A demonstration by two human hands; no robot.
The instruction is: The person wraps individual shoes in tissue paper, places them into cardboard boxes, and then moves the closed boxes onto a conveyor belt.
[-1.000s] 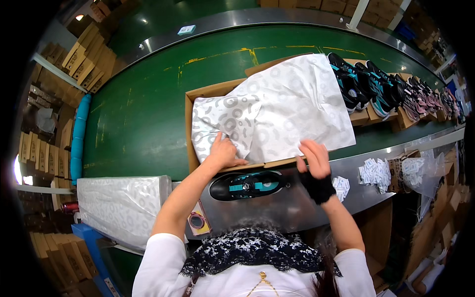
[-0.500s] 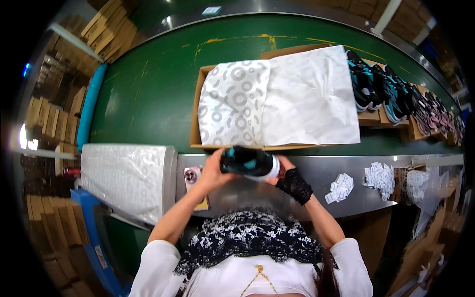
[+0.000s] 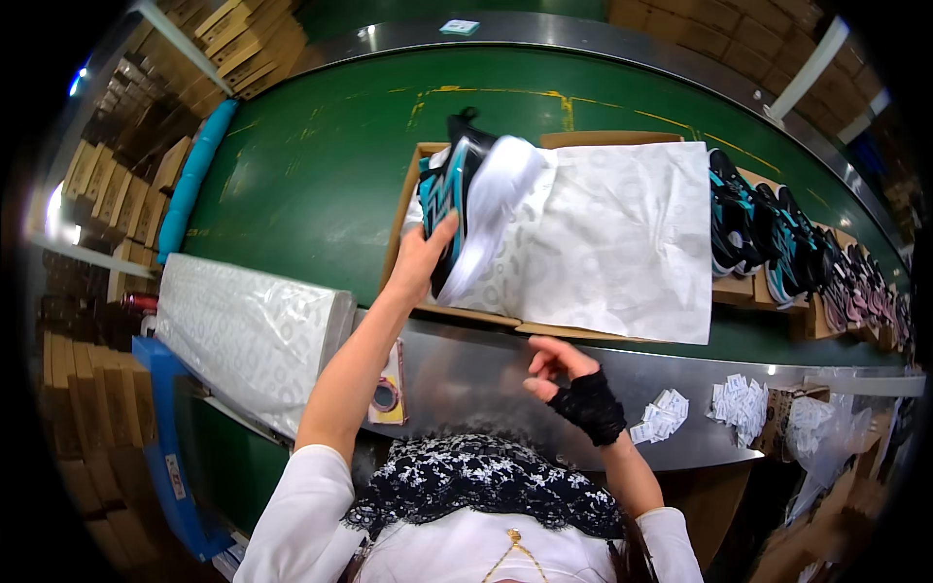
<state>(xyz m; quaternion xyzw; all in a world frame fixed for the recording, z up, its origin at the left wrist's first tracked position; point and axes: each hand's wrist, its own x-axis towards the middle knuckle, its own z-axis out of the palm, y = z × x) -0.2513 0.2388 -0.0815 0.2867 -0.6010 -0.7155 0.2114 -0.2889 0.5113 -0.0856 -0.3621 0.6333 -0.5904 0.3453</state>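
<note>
My left hand [image 3: 425, 260] is wrapped round a black and teal sneaker [image 3: 455, 199] with a white sole. The sneaker is tilted on its side over the left part of an open cardboard box [image 3: 400, 228]. White patterned tissue paper [image 3: 622, 233] lines the box and spreads past its right end. My right hand [image 3: 564, 374], in a black lace fingerless glove, hovers over the metal ledge in front of the box. Its fingers are apart and slightly curled, with nothing in them.
Small white packets [image 3: 661, 416] lie in two heaps on the metal ledge [image 3: 486, 379]. A plastic-covered stack of patterned paper [image 3: 253, 335] sits at the left. More sneakers [image 3: 777, 233] line the green belt [image 3: 311, 185] at the right. A decorated phone-like item [image 3: 389, 389] lies near my left forearm.
Both hands held the sneaker low in front of the box. My right hand has let go, and my left hand has carried the sneaker up and forward over the box's left part.
</note>
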